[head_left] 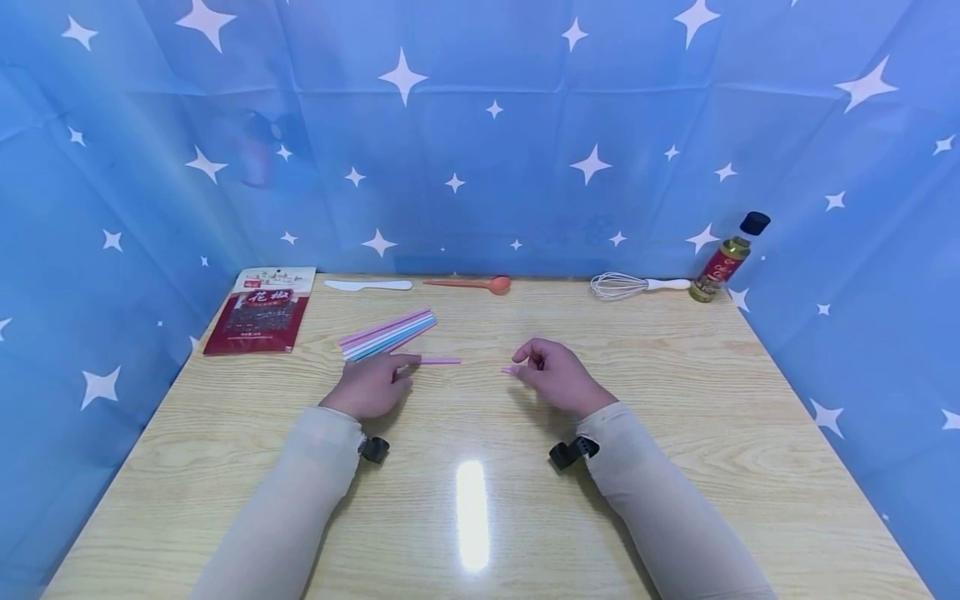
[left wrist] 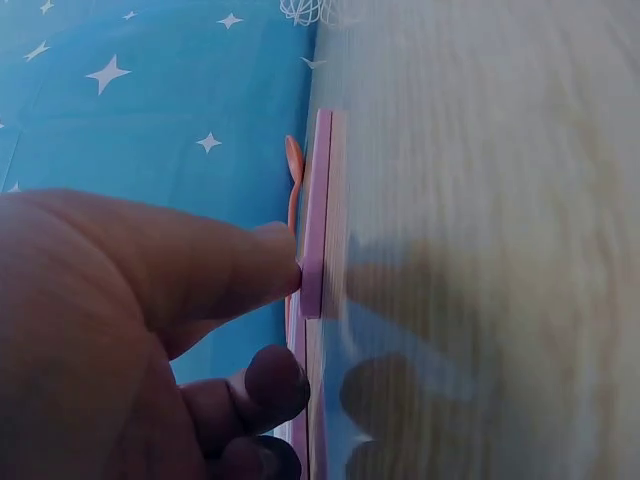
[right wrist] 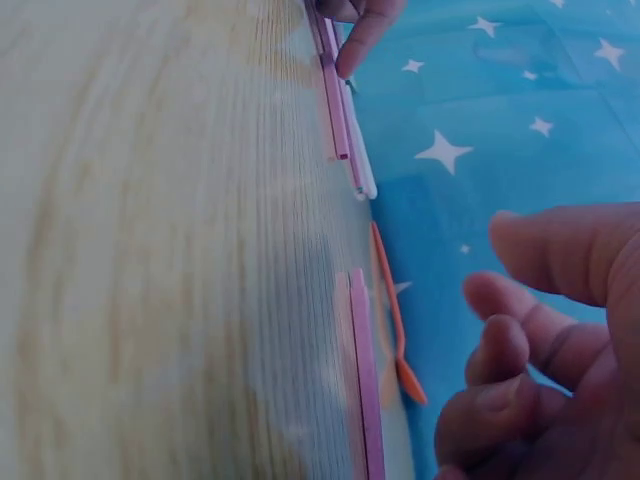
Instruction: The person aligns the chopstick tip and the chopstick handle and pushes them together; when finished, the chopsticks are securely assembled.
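Note:
My left hand [head_left: 371,387] is low over the table, its index fingertip on one end of a thin pink stick [head_left: 442,361] lying flat. Seen from the left wrist, that fingertip meets the side of the stick [left wrist: 317,220] while other fingers curl below it. Just behind this hand lies a bundle of pink, white and blue sticks [head_left: 388,333], partly covered by it. My right hand [head_left: 558,379] hovers near a second pink stick [head_left: 506,370], mostly hidden by the thumb in the head view. In the right wrist view its fingers are loosely bent, apart from that stick [right wrist: 366,380].
Along the table's back edge lie a white knife [head_left: 367,285], an orange spoon [head_left: 498,285] and a whisk [head_left: 618,286]. A red spice packet [head_left: 258,312] lies back left. An oil bottle [head_left: 722,265] stands back right. A starry blue curtain [head_left: 480,192] surrounds the table.

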The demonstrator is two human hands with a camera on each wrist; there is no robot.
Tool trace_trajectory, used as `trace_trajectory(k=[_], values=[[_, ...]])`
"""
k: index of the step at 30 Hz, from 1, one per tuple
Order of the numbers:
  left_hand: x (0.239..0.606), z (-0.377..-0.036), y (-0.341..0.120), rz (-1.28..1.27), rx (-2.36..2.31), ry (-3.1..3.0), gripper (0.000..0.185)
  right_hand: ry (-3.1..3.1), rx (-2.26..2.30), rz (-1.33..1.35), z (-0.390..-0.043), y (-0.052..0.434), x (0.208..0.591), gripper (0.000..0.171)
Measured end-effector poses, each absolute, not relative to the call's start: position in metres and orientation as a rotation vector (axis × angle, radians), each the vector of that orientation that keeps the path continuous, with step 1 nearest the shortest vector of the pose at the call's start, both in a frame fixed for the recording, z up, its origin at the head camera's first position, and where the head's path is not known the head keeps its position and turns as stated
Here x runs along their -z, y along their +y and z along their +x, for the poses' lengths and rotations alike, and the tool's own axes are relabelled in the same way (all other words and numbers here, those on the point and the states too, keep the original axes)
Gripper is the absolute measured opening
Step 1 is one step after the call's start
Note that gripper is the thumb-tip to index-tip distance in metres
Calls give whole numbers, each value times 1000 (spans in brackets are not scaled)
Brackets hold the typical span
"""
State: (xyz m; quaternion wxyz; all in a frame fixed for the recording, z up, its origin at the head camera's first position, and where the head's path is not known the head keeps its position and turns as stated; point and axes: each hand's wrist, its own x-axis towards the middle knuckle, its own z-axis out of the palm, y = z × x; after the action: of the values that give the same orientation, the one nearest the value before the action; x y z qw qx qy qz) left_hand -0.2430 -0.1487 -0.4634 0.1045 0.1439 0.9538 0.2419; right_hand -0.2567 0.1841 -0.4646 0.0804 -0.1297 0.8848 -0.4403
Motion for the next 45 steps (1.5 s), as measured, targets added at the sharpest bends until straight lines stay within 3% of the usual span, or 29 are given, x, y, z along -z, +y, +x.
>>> trace_trajectory(k=[10,19,28,37,45], values=[[465,-244,-146,324,-731,2859,14,2683,1070,-259,-258,193,462,21],[468,-244,-142,221,-776,2871,4,2699,960,-186,-259,193,459,11],[470,-245,-142,222,-775,2883,8,2727,882,-190,-259,194,463,2],[470,-245,-145,213,-818,2840,5,2722,833,-325,-256,189,462,9],[468,-243,-142,301,-841,2824,13,2682,959,-462,-253,183,459,7]])
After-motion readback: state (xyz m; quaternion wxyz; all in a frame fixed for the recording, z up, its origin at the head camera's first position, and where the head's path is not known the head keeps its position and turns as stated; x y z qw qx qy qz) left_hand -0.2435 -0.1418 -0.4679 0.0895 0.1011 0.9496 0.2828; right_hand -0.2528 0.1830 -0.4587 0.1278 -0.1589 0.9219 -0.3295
